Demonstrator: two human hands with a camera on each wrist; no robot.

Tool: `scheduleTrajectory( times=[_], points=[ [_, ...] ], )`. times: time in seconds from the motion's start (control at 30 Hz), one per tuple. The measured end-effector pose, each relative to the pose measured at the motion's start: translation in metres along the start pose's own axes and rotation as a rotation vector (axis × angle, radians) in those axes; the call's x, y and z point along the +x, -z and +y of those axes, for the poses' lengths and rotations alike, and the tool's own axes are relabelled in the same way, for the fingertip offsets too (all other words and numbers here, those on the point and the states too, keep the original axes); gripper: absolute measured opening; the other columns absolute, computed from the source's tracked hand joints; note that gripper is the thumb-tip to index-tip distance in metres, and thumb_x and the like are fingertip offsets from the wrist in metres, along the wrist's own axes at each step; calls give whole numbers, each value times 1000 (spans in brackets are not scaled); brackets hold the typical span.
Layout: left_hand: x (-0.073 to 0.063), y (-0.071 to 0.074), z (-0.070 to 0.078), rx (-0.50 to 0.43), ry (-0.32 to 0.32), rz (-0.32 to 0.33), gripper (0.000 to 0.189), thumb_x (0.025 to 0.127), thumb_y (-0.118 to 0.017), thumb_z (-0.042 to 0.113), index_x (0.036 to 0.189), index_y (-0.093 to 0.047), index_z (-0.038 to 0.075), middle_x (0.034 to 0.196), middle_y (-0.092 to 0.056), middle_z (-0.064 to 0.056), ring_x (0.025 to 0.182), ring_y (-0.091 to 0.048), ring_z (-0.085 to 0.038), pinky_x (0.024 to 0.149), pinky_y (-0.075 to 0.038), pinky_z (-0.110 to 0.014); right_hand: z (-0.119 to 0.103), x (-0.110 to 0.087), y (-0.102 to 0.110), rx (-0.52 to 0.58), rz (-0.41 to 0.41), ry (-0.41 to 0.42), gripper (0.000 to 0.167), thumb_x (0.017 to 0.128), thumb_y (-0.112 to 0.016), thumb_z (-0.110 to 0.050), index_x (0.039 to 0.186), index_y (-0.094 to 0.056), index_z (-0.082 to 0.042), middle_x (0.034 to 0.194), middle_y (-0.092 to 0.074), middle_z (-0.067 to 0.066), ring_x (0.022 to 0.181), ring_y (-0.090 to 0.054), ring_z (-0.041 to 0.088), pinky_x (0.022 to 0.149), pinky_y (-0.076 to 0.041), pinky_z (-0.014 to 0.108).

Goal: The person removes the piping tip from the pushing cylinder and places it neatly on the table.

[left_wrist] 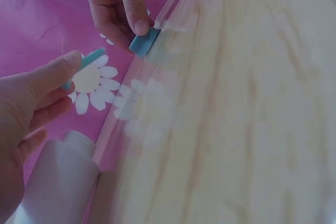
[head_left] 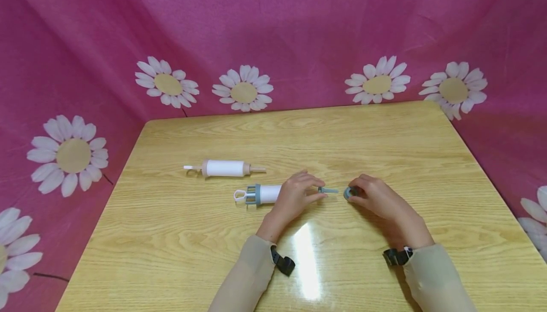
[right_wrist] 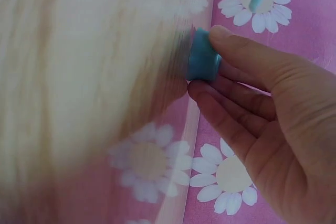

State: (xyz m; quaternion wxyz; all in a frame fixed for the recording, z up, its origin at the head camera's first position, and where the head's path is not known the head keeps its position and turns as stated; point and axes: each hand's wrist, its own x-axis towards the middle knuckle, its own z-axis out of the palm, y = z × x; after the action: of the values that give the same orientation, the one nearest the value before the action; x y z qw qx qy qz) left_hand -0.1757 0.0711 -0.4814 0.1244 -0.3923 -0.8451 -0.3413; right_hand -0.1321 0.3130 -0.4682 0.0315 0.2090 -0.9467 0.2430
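My left hand (head_left: 295, 194) pinches a slim teal nozzle (head_left: 330, 190) between thumb and fingers, its narrow end pointing right. Below that hand in the left wrist view stands out a white barrel (left_wrist: 60, 184) with a narrower neck. In the head view this barrel belongs to a syringe-like dispenser (head_left: 269, 194) with a teal end frame and a pale loop handle; the hand covers its front part. Just right of the nozzle, my right hand (head_left: 378, 197) grips a short teal ring (right_wrist: 203, 56) by its sides, close over the tabletop. A gap separates ring and nozzle.
A second dispenser (head_left: 225, 168), white with beige ends, lies behind and to the left on the wooden table (head_left: 171, 255). Pink flowered cloth (head_left: 299, 27) hangs around the table's back and sides. Light reflects off the tabletop between the forearms.
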Motion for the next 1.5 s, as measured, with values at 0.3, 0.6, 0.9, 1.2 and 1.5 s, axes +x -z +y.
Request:
scheduleTrajectory(
  times=[0.3,0.6,0.9,1.2,1.5],
  points=[
    [2,-3,6,182,83,-132,26,81,-78,37,98,-76,18,99,-76,7,99,-70,-8,123,-25,-43,-1,0,0,-2,-41,-34,21,84,-75,-12,101,-69,-1,91,-67,6,80,-62,14,72,-56,35],
    [6,-6,8,322,95,-158,27,79,-78,44,95,-76,22,95,-76,12,94,-70,-5,123,-20,-48,0,0,2,6,-43,-31,22,84,-75,-13,102,-69,0,91,-66,6,80,-62,14,71,-55,33],
    [7,-7,12,384,132,-217,25,79,-79,43,93,-76,23,90,-76,12,87,-70,-5,123,-20,-48,1,0,1,14,-59,-45,24,85,-74,-13,104,-68,1,92,-66,6,80,-60,13,70,-54,31],
    [8,-10,13,396,127,-259,21,80,-80,37,90,-74,19,85,-74,9,86,-68,-11,119,-33,-41,1,0,0,16,-58,-44,22,86,-74,-13,103,-68,-1,92,-65,5,80,-59,12,70,-53,31],
    [10,-11,13,408,138,-289,24,81,-78,39,93,-74,19,84,-72,8,83,-67,-11,117,-36,-36,1,0,1,6,-56,-36,23,86,-74,-14,103,-68,0,91,-65,6,79,-59,12,70,-53,32]
  ],
)
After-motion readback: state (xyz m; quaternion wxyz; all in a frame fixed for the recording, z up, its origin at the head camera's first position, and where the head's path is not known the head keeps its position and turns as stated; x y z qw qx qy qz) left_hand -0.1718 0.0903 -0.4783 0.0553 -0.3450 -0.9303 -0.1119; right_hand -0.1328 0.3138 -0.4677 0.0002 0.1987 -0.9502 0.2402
